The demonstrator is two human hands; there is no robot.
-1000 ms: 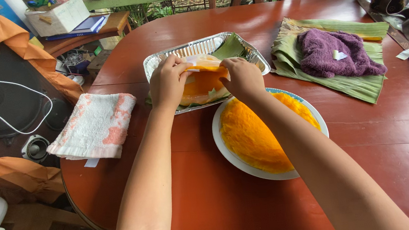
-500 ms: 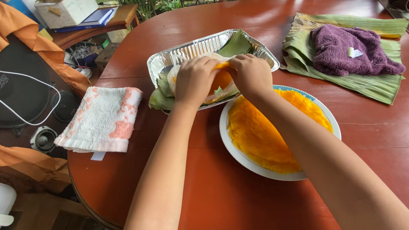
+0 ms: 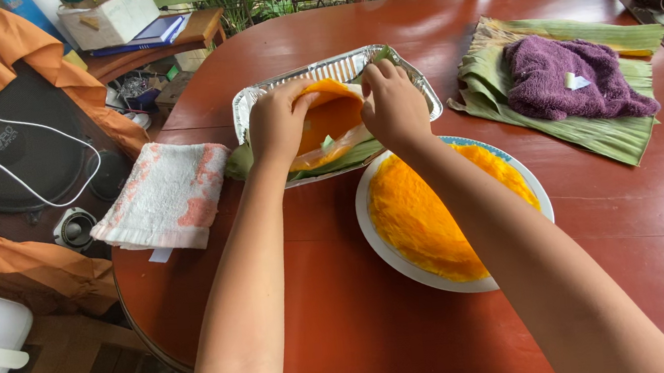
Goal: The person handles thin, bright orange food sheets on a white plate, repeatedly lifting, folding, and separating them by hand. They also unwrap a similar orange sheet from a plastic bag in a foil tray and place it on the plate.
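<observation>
Over the foil tray (image 3: 257, 105), which sat on the red-brown desk (image 3: 317, 292), you had both hands at work on an orange, plastic-wrapped slab (image 3: 330, 122). Your left hand (image 3: 280, 123) was curled over the slab's left edge, fingers bent and gripping it, so that the slab stood tilted up out of the tray. Your right hand (image 3: 391, 103) was closed at the slab's right edge, fingertips pinched at the wrap; exactly what they held I cannot tell. Under the slab, a green banana leaf (image 3: 346, 160) lined the tray and stuck out past its near rim. Just beside the tray, toward you and to its right, a white plate (image 3: 377, 238) carried a mound of shredded orange food (image 3: 423, 218), and your right forearm crossed above it. Left of the tray, near the desk's edge, lay a folded white cloth with pink patches (image 3: 163, 195). Well to the right of the tray, more banana leaves (image 3: 583, 128) were spread flat with a purple cloth (image 3: 571, 77) bunched on top of them.
</observation>
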